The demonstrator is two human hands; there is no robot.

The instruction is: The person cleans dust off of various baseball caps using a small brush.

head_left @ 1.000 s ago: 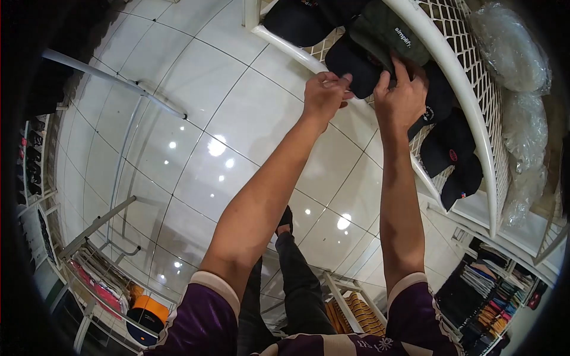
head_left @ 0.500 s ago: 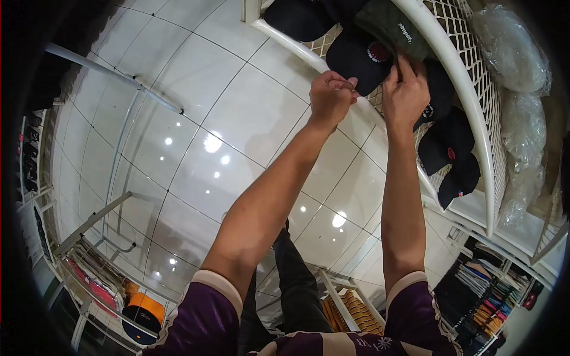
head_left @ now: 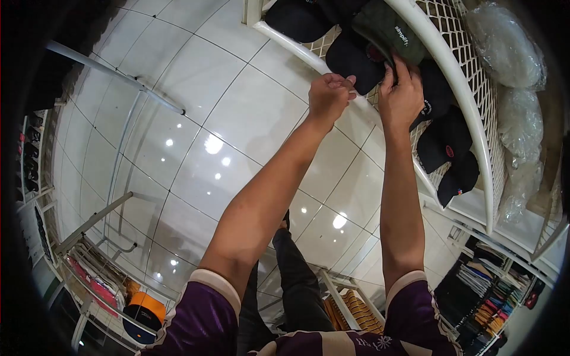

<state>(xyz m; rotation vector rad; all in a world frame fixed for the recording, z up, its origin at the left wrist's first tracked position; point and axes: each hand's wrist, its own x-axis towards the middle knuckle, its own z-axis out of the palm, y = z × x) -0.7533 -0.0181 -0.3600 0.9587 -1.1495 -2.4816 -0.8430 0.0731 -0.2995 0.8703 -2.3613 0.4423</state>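
The white mesh rack (head_left: 469, 77) is running across the frame from 12 to 3 o'clock, and it is carrying a row of caps hung against its grid. The black cap (head_left: 355, 58) is hanging near the rack's lower rail at about 12 o'clock. A green cap (head_left: 389, 29) with white lettering is overlapping it from above, and another dark cap (head_left: 297, 18) is sitting just beside it at 11 o'clock. More dark caps (head_left: 448, 151) are hanging further along the grid toward 3 o'clock.

The left hand (head_left: 329, 95) is curling nearly closed, thumb and fingertips pinching the lower edge of the black cap. The right hand (head_left: 404, 98) is just beside it at 1 o'clock. Its thumb and forefinger are reaching upward and closing on the same cap's right side, where the green cap is lying over it.

Clear plastic bags (head_left: 504, 41) are bunching behind the grid at 2 o'clock. At 4 o'clock, shelves (head_left: 487, 291) are holding stacks of folded clothes. At 8 o'clock, a low wire rack (head_left: 95, 261) is holding garments and an orange cap (head_left: 145, 305).
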